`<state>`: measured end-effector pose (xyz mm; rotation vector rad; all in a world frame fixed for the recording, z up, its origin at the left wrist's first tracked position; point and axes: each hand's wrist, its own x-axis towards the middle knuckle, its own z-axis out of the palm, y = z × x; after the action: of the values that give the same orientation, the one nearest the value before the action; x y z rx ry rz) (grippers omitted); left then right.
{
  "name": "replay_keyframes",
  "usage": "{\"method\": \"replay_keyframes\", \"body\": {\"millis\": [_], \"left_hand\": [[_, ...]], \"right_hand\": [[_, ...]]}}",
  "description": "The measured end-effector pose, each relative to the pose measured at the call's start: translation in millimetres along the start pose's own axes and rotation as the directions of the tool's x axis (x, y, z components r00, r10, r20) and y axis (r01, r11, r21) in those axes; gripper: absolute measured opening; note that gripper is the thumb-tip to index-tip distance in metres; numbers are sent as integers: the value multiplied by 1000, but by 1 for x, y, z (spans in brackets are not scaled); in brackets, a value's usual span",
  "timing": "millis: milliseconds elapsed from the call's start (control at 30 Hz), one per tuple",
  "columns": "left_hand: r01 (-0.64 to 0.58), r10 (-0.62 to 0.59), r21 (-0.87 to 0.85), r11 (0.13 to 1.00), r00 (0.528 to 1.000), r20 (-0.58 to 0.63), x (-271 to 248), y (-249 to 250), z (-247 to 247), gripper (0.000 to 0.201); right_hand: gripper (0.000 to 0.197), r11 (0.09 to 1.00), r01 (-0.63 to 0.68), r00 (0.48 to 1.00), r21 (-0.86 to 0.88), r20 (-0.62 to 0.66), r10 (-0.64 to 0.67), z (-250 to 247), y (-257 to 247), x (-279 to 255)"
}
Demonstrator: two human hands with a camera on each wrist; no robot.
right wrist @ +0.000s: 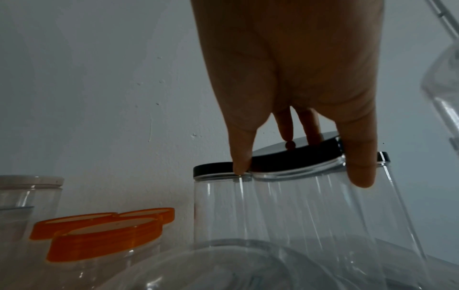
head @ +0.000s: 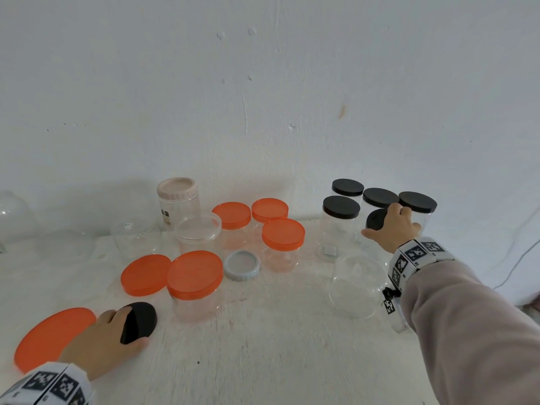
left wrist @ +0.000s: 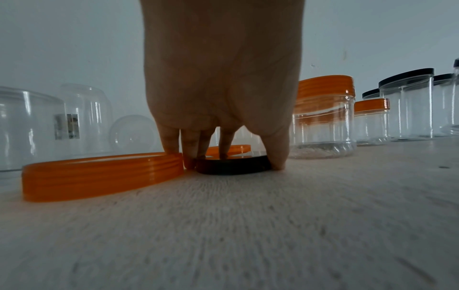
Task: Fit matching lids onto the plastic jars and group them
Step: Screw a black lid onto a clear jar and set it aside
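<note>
— Starting with containers: status?
— Five clear jars with black lids grouped at far right [head: 340,226], all apparently empty. Right hand [head: 393,226] curled over the black lid of the nearest one [right wrist: 298,157], thumb and fingers gripping its rim, jar tilted in the wrist view. Four orange-lidded jars [head: 283,244] at centre, empty. Pink-lidded jar [head: 178,200] at the back. Uncapped clear tub [head: 199,232] in front of it.
— Loose lids?
— Left hand [head: 102,337] pinching a loose black lid [left wrist: 232,165], flat on the table in the wrist view. Large orange lid [head: 49,334] touching that hand; another orange lid [head: 146,274] and a grey ring lid [head: 242,265] lying apart.
— Surface and room?
— White textured table [head: 263,346] against a scuffed white wall [head: 263,83]. Upturned clear jar [head: 358,285] near the right wrist.
</note>
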<state>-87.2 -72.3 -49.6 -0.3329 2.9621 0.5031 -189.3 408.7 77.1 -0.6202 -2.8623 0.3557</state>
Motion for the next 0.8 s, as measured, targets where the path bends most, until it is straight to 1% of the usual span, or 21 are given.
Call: {"method": "replay_keyframes", "body": {"millis": [100, 200, 267, 367, 500, 600, 800], "left_hand": [[2, -2, 4, 1000, 1000, 2, 0, 0, 0, 81], [5, -5, 4, 1000, 1000, 5, 0, 1, -1, 80], [5, -5, 0, 1000, 1000, 4, 0, 1, -1, 79], [10, -10, -8, 1000, 1000, 5, -1, 1, -1, 80], [8, -8, -18, 1000, 1000, 4, -1, 1, -1, 82], [16, -16, -26, 1000, 1000, 4, -1, 1, -1, 82], [17, -16, -79, 997, 1000, 8, -4, -1, -3, 83]], "right_hand": [[64, 997, 27, 999, -67, 20, -25, -2, -1, 0], [48, 996, 30, 999, -85, 43, -26, -4, 0, 0], [44, 996, 24, 998, -86, 59, -18, -5, 0, 0], [43, 995, 37, 996, -97, 87, -28, -7, -1, 1], [40, 991, 89, 986, -101, 149, -74, -12, 0, 3], [44, 987, 112, 976, -114, 198, -88, -14, 0, 1], [51, 979, 152, 961, -138, 254, -113, -25, 9, -2]]}}
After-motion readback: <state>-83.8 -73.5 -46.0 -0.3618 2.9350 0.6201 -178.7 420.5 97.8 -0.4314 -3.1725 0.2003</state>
